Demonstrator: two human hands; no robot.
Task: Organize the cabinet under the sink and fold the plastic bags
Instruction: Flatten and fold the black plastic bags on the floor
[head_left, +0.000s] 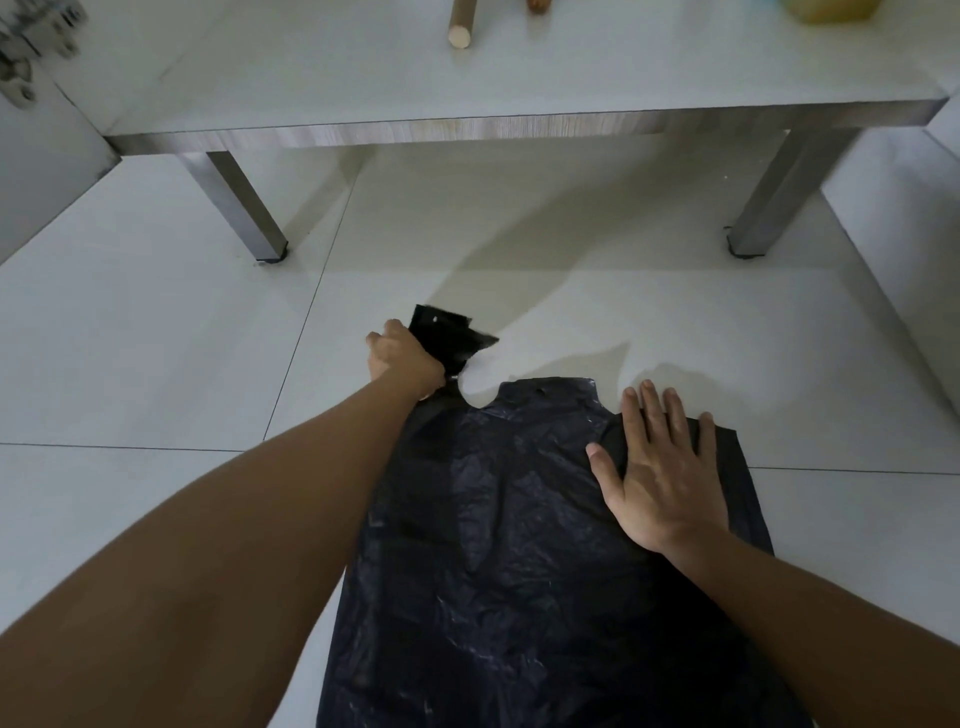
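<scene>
Black plastic bag (519, 545) lies flat on the tiled floor (156, 364). Left hand (402, 358) grips one handle (447, 332), pulling it taut; right hand (660, 478) presses flat, fingers spread. Risk: thin film may slip or wrinkle if pressure eases.

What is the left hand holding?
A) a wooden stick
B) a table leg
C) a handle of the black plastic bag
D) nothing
C: the left hand grips one handle of the black plastic bag, pulling it out across the floor, while the right hand presses flat on the bag.
</scene>
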